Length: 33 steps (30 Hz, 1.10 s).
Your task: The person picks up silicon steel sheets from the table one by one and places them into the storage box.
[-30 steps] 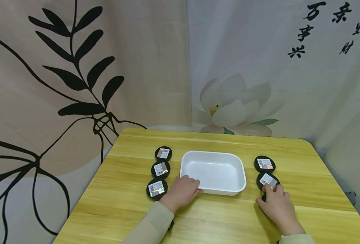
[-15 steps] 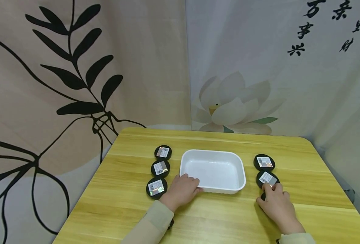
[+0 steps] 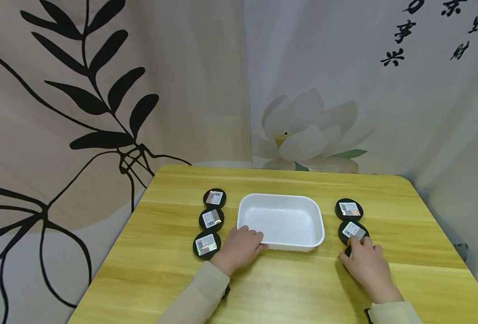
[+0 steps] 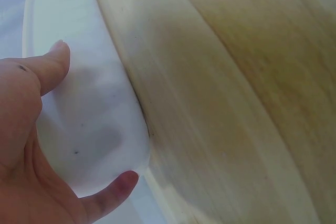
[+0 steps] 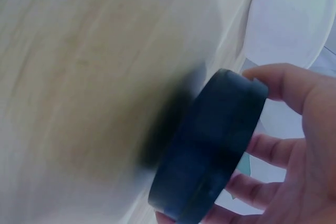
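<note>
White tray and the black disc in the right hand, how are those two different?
The white tray is a rounded rectangle, while the black disc is round. The tray is clearly larger; the disc is small enough for one hand's fingers to hold by its edge. The left hand grips the tray's near left corner, whereas the right hand holds the disc. Both are in a hand's hold.

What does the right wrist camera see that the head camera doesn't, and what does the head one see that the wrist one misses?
Only the right wrist view shows the palm side of the right hand and the broad side of its round black case. Only the head view shows the left hand, the row of three black cases and the black leaf picture. Both show the right hand, its case, the white tray and the table.
</note>
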Tool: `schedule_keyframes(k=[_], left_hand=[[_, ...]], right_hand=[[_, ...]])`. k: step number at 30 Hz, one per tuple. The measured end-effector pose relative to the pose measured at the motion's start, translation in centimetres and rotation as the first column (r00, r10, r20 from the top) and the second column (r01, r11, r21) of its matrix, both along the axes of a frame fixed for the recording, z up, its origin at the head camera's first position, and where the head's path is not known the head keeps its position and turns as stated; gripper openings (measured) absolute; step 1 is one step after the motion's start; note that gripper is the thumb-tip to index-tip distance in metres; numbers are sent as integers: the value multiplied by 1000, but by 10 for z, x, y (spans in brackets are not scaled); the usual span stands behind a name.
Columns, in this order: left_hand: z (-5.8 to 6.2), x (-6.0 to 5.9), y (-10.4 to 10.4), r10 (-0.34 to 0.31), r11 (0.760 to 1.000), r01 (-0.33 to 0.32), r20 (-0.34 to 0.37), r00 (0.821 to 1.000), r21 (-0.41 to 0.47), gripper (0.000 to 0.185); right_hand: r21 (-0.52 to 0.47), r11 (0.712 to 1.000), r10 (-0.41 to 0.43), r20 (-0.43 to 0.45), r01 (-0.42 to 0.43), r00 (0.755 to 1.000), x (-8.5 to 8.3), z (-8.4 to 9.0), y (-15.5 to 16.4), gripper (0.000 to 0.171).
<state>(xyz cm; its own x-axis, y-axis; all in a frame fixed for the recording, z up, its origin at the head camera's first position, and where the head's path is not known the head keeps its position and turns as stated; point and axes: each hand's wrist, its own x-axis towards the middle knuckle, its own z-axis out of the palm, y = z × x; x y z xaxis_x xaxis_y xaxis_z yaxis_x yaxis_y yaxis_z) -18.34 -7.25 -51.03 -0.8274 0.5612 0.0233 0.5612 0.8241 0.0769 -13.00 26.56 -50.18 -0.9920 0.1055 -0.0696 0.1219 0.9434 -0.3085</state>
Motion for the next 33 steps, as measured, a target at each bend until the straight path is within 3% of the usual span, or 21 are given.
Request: schedule_keyframes(k=[16,33], left_hand=[[5,1,1,11,1000,-11,24,1000,-1,33],[3,-1,1,13,1000,-13,36,999,-6,32]], right_hand=[[-8,1000,11,-72,-12,997,-7,13,-8,40],[-37,998,44,-39,-45,998,-22,40,-21,40]])
